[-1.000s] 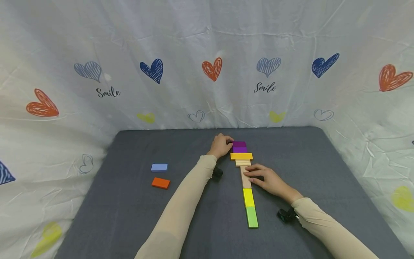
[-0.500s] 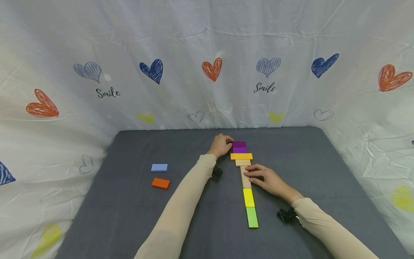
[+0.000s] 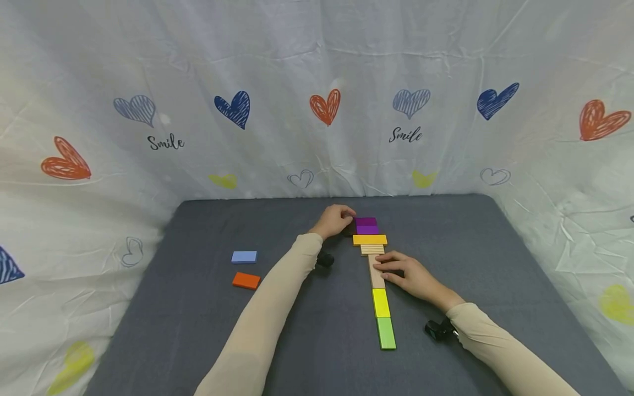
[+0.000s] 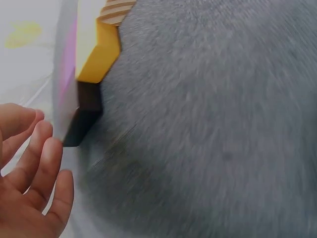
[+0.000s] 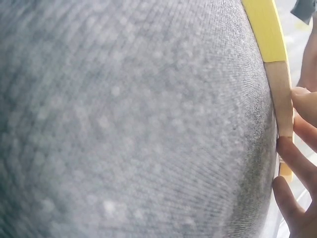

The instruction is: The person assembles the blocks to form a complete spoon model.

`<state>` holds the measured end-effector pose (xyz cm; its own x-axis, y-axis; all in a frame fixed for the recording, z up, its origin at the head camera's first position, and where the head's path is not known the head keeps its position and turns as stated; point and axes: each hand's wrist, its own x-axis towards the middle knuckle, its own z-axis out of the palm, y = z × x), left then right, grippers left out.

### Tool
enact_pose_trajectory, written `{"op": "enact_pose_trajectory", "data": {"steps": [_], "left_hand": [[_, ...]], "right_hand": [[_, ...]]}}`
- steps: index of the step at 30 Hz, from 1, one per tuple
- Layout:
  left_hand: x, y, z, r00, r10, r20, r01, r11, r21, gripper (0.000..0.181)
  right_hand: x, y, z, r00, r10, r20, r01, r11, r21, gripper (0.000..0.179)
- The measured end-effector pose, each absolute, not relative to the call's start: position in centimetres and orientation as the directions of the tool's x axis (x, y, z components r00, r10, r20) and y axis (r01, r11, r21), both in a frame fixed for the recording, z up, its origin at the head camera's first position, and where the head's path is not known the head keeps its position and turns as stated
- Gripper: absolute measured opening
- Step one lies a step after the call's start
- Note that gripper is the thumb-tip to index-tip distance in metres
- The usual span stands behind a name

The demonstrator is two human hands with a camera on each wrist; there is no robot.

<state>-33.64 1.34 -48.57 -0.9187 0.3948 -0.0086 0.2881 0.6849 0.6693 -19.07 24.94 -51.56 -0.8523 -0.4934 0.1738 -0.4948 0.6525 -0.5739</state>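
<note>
A line of flat coloured blocks runs down the table, with a light-green block (image 3: 386,333) nearest, then a yellow block (image 3: 380,302) and a plain wooden block (image 3: 373,269). Beyond these lie a ridged wooden block (image 3: 372,249), an orange-yellow block (image 3: 369,240) set crosswise and two purple blocks (image 3: 367,230). A dark block (image 4: 89,106) stands against the orange-yellow one. My left hand (image 3: 332,221) is beside it, fingers loosely bent; the left wrist view shows no grip on it. My right hand (image 3: 413,278) rests its fingertips on the plain wooden block.
A light-blue block (image 3: 244,257) and an orange-red block (image 3: 246,280) lie apart on the left of the grey cloth-covered table (image 3: 188,330). A white curtain (image 3: 277,143) printed with hearts hangs behind the table's far edge. A black wrist camera (image 3: 438,330) sits under the right sleeve.
My left hand and forearm have shifted slightly left, away from the purple blocks, and the dark block now shows beside them. The right hand has stayed in place.
</note>
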Motion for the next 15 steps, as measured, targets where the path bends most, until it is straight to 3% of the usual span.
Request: {"op": "enact_pose_trajectory", "data": {"steps": [8,15], "left_hand": [[-32.7,-2.8,-46.3,-0.872,0.484,0.072,0.38,0.578,0.722,0.025],[-30.1,-9.6,-43.9,-0.852,0.507,0.131,0.421,0.514,0.747,0.024]], "right_hand": [[-19.1,24.9,-51.8,-0.849,-0.498,0.177,-0.501,0.654,-0.567,0.033],[-19.1,25.0,-51.6,-0.847,-0.503,0.172,-0.501,0.647,-0.575,0.033]]}}
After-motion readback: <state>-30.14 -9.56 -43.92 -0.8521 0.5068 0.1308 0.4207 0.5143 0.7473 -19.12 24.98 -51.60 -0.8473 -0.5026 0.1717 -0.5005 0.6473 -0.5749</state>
